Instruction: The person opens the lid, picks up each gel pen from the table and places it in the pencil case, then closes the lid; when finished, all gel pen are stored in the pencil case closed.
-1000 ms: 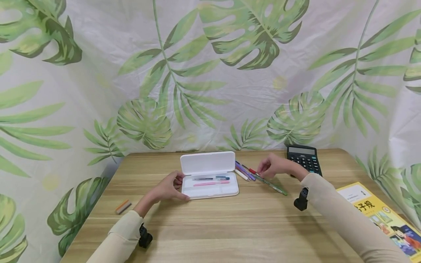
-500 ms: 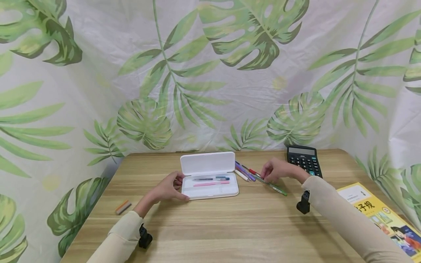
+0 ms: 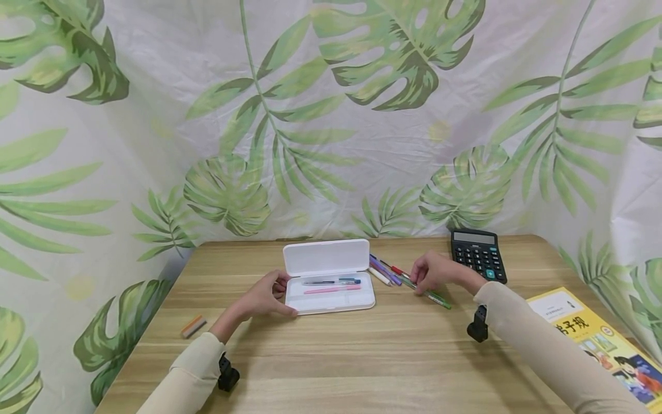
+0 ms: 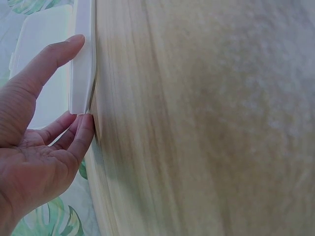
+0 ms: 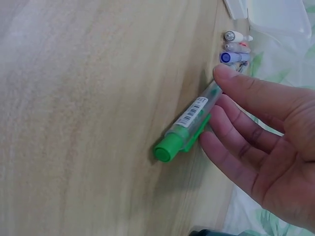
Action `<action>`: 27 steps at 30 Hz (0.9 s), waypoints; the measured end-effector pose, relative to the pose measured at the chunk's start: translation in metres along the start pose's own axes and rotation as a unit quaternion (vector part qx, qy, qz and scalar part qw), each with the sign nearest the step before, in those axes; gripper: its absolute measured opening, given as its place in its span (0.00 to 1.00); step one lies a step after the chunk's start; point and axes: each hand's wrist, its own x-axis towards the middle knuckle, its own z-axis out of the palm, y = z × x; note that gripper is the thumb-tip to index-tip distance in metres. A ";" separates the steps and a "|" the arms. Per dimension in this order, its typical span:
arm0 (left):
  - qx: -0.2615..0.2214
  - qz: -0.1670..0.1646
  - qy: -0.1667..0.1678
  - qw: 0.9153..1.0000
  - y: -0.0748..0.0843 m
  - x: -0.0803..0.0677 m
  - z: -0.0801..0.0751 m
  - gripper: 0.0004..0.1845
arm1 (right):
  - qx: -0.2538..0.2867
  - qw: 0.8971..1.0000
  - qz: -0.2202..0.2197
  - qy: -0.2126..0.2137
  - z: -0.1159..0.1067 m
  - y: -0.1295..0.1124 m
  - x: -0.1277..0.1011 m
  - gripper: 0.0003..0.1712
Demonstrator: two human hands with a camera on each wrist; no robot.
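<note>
A white pencil case [image 3: 336, 305] lies open on the wooden table [image 3: 362, 356], its lid [image 3: 326, 257] folded back. Inside it lie a pink pen [image 3: 331, 288] and a dark pen [image 3: 331, 281]. My left hand [image 3: 288, 296] brackets the case's left front corner, with the thumb along the front wall and the fingertips against the end; the left wrist view shows the same hold [image 4: 83, 83] on the case [image 4: 81, 73]. Right of the case, my right hand [image 3: 421, 284] pinches a green pen [image 3: 438, 298] that lies on the table. In the right wrist view the thumb [image 5: 226, 73] sits on the pen's barrel [image 5: 189, 120].
Several more pens [image 3: 385, 270] lie between the case and my right hand, their ends showing in the right wrist view [image 5: 236, 46]. A black calculator [image 3: 478, 253] sits at the back right, a yellow book [image 3: 595, 333] at the right edge, and a small eraser [image 3: 193, 325] at the left.
My right hand has come down and slightly right along the green pen, and its fingers now close on it. The left hand and the case have not moved.
</note>
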 end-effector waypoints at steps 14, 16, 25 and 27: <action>0.004 0.002 0.003 1.000 0.000 0.000 0.001 0.43 | 0.003 1.000 -0.001 -0.006 -0.001 0.001 -0.005 0.11; 0.005 0.002 0.003 1.000 0.000 0.000 0.001 0.43 | 0.002 1.000 0.007 -0.010 -0.002 0.001 -0.006 0.11; 0.009 -0.004 0.001 1.000 0.000 0.000 0.000 0.42 | 0.018 0.998 0.047 -0.036 -0.009 0.000 -0.009 0.11; 0.011 -0.003 0.001 1.000 0.000 0.000 0.000 0.42 | 0.024 0.998 0.052 -0.042 -0.011 0.000 -0.011 0.12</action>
